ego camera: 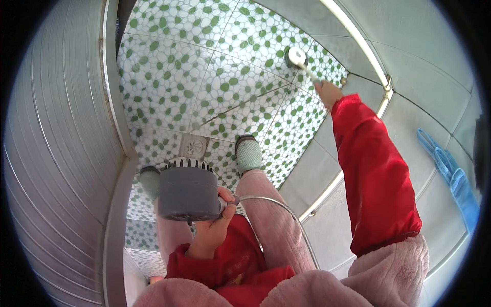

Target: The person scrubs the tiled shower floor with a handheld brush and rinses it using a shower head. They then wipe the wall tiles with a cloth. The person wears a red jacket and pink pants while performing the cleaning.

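Observation:
My right hand (329,94) reaches far out to the upper right, fingers closed around the handle of a round scrub brush (297,56). The brush's white head rests on the pebble-patterned tile floor (168,76), near the foot of the tiled wall. Close to my body, my left hand (211,236) grips the side neck of a dark grey drum-shaped fitting (188,193). Dark prongs line the fitting's far rim; its exact kind is unclear. A flexible metal shower hose (285,207) meets it at my fingers and curves over my leg. No water spray is visible.
Between my slippers (249,151) lies a square floor drain (193,146). A ribbed panel (63,134) rises on the left. Along the grey tiled wall (414,126) runs a white pipe (360,32). A blue glove (454,176) hangs on the right.

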Motion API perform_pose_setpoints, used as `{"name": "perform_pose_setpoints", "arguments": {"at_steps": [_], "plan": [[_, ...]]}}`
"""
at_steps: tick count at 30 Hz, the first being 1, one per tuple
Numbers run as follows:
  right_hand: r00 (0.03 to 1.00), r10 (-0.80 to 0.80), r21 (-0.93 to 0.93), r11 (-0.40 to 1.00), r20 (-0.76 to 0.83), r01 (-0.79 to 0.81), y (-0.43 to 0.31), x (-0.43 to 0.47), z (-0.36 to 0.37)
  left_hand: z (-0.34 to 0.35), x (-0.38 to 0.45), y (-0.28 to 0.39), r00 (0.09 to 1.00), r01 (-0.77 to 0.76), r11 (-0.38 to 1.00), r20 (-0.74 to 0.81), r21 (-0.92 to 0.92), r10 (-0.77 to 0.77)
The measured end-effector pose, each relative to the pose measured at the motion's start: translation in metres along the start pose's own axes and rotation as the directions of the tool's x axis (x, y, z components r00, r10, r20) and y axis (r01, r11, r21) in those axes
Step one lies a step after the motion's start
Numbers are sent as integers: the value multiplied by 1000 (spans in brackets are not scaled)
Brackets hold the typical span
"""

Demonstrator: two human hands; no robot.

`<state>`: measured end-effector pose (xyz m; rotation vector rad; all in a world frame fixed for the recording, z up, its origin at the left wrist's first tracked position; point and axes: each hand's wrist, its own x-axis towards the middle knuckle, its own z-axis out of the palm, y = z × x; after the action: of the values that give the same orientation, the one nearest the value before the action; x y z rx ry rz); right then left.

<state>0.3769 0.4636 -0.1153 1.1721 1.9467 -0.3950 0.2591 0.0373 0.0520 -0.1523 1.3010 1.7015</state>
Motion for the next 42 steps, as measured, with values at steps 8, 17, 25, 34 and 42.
{"name": "perform_pose_setpoints", "arguments": {"at_steps": [8, 17, 25, 34, 42], "plan": [[999, -28, -45, 999, -45, 26, 3, -17, 11, -8, -1, -11, 997, -31, 998, 77, 54, 27], [995, -100, -115, 988, 11, 100, 3, -4, 13, 0, 1, -1, 999, 26, 999, 25, 27, -26], [985, 160, 126, 978, 58, -166, -30, 10, -18, -13, -2, -6, 983, -88, 974, 174, 207, 52], [988, 153, 247, 958, -19, -143, 6, -18, 39, -1, 5, 8, 999, -24, 992, 51, 120, 18], [994, 105, 187, 977, 7, -105, 9, -55, 113, -8, -3, 2, 998, -50, 977, 54, 207, 39]]}}
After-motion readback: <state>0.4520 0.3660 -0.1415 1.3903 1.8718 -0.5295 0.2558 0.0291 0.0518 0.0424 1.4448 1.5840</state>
